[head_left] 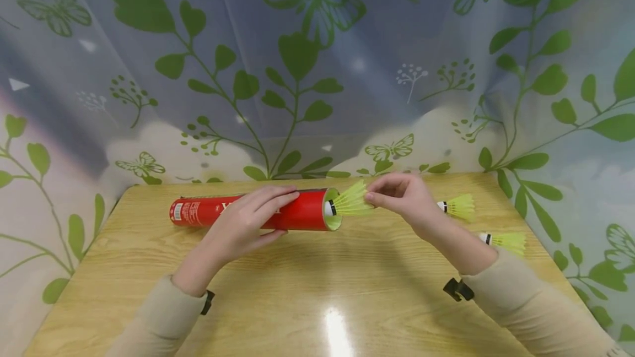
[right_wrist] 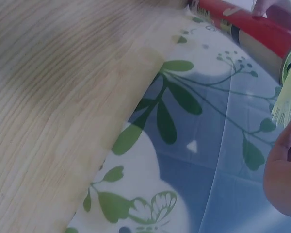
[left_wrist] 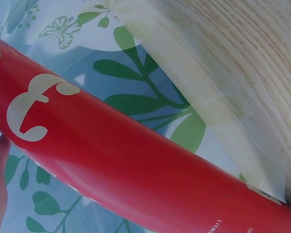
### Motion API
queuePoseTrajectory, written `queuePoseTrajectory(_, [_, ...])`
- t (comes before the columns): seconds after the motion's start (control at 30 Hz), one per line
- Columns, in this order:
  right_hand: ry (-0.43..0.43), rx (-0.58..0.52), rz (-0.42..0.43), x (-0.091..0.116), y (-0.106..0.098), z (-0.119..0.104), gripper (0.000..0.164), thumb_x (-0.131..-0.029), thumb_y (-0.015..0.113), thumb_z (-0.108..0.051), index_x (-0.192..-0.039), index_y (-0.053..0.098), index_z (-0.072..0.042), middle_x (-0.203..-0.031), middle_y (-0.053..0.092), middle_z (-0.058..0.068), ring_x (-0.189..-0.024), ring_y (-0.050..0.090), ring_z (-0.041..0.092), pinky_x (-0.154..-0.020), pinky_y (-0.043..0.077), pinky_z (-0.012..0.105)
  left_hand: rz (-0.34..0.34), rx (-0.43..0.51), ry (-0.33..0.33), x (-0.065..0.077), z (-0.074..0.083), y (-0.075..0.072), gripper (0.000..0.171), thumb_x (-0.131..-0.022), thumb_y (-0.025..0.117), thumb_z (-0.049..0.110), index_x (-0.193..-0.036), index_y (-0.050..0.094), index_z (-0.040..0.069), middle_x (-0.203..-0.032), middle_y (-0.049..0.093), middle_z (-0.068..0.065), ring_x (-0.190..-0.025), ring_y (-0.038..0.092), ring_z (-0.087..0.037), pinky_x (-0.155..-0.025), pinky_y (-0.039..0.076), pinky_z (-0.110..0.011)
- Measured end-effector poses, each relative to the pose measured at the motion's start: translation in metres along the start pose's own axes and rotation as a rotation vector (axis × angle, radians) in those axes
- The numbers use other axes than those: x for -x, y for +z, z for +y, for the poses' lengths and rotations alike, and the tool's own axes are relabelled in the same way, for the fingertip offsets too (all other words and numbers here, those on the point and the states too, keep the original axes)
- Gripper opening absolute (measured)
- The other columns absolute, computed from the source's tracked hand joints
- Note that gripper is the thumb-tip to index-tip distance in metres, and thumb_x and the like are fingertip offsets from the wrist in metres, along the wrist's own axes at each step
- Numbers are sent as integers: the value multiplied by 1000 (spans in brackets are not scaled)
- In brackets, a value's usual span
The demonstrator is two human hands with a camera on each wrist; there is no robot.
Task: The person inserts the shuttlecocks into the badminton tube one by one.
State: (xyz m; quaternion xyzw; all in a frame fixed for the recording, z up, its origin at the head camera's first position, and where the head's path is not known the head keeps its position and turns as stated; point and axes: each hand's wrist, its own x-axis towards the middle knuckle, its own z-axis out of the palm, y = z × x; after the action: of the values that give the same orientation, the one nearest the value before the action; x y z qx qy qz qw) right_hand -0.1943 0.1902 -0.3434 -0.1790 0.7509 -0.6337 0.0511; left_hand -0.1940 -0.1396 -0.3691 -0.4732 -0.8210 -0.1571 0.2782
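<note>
A red shuttlecock tube [head_left: 310, 211] lies sideways, its open end facing right. My left hand [head_left: 248, 216] grips it around the middle, fingers over the top and thumb along the near side. Between thumb and fingertips, my right hand [head_left: 409, 203] pinches the skirt of a yellow shuttlecock [head_left: 353, 200]. Its white cork with a black band points left, just inside the tube's mouth. In the left wrist view the tube [left_wrist: 136, 150] fills much of the picture. The right wrist view shows the shuttlecock skirt [right_wrist: 288, 99] at the tube's opening, close to the right fingers.
Two more yellow shuttlecocks lie at the right of the wooden table [head_left: 297, 285]: one [head_left: 461, 207] beyond the right wrist, another [head_left: 511, 242] partly behind the forearm. A curtain [head_left: 337, 87] with leaves and butterflies hangs along the table's back and side edges.
</note>
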Motion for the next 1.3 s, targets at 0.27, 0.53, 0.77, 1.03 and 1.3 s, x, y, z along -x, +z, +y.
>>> queuePoseTrajectory(0.27, [-46,9,-27,3,20,-4,15,-81,73,-11,-93,70,-2,-87,69,1,-76,64,17,-71,57,31,-19,10,-15,-1,1,0,73,-71,81,20,-136,50,15,-134,54,-2,-119,54,-20,-97,49,-39])
queuePoseTrajectory(0.53, [-69,-4,-53,0,33,-3,16,-79,74,-8,-93,71,-1,-87,69,1,-76,63,16,-69,56,30,-20,4,-6,-2,1,0,73,-71,81,20,-137,49,15,-134,53,-2,-118,54,-20,-96,49,-38])
queuePoseTrajectory(0.77, [-75,-16,-41,-3,37,0,16,-79,74,-8,-93,71,-1,-86,70,1,-75,63,17,-68,56,30,-25,20,-19,-2,2,-1,73,-71,81,20,-136,50,15,-134,53,-3,-119,54,-21,-97,49,-39])
queuePoseTrajectory(1.03, [-48,28,-52,-5,46,-2,13,-79,75,-12,-91,73,-6,-86,70,5,-76,63,26,-68,56,31,-33,21,-17,-1,1,0,72,-71,81,20,-136,50,14,-134,54,-3,-119,54,-20,-97,49,-38])
queuePoseTrajectory(1.3, [-45,71,-55,-8,54,0,12,-79,76,-14,-89,74,-10,-85,70,6,-72,63,20,-64,56,30,-35,4,-7,-1,1,1,73,-71,82,20,-136,50,13,-133,54,-4,-118,55,-21,-95,50,-38])
